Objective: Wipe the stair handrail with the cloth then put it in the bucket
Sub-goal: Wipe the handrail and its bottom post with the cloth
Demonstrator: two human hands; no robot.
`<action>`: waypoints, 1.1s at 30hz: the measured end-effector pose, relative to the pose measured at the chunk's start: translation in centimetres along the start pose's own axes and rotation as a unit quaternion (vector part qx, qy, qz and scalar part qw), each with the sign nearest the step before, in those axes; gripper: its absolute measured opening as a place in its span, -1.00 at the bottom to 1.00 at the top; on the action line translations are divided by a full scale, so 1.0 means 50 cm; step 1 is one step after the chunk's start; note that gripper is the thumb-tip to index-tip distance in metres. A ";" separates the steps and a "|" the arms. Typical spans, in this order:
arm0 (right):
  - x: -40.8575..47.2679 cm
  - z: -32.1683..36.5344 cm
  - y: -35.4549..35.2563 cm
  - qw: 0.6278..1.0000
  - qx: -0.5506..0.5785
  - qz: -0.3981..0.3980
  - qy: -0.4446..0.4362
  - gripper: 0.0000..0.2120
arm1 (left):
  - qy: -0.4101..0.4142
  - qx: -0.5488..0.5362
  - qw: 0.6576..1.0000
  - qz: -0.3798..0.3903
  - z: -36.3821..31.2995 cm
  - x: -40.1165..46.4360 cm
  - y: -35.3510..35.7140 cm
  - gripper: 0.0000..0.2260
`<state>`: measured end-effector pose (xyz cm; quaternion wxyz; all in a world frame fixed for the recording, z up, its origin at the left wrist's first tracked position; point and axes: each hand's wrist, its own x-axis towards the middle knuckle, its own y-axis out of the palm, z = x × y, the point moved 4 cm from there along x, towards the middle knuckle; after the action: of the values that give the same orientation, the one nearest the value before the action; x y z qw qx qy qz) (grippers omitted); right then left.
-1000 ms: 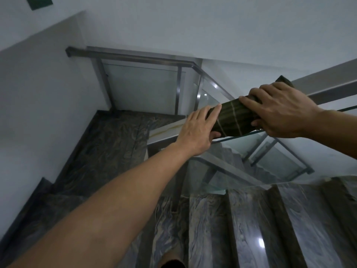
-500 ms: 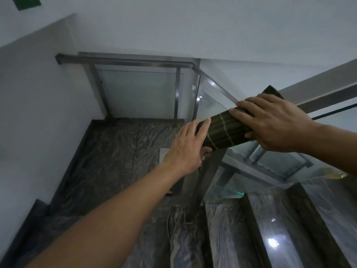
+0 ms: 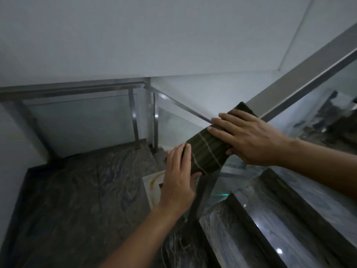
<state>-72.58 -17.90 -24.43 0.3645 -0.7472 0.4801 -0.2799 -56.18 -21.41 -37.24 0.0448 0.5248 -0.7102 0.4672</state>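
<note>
A dark green cloth (image 3: 207, 151) with pale stripes is wrapped over the sloping metal handrail (image 3: 301, 78), at the rail's lower end. My right hand (image 3: 249, 138) presses down on the cloth's upper part, fingers spread over it. My left hand (image 3: 178, 175) cups the lower edge of the cloth from the left, thumb under it. No bucket is in view.
Dark marble steps (image 3: 270, 219) run down at the right, with a marble landing (image 3: 81, 190) at the left. Glass panels with metal posts (image 3: 135, 115) fence the landing. White walls close in behind and to the left.
Both hands and the cloth have slid down the handrail toward its lower end. The view has shifted down the stairs with them.
</note>
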 end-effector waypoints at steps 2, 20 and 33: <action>0.000 0.006 0.007 0.999 -0.002 0.020 0.027 -0.24 | 0.021 -0.005 1.000 -0.006 0.009 0.000 0.002 -0.43; 0.018 0.173 0.005 0.946 0.024 0.131 0.295 -0.17 | 0.186 -0.176 0.964 0.068 0.103 -0.030 0.021 -0.13; 0.033 0.224 0.007 0.914 0.026 0.155 0.374 -0.20 | 0.251 -0.277 0.918 0.129 0.153 -0.014 0.014 -0.31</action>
<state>-63.52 -16.43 -31.07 0.2164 -0.4942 0.6835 -0.4917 -53.14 -26.32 -42.34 0.3047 0.2607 -0.8380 0.3701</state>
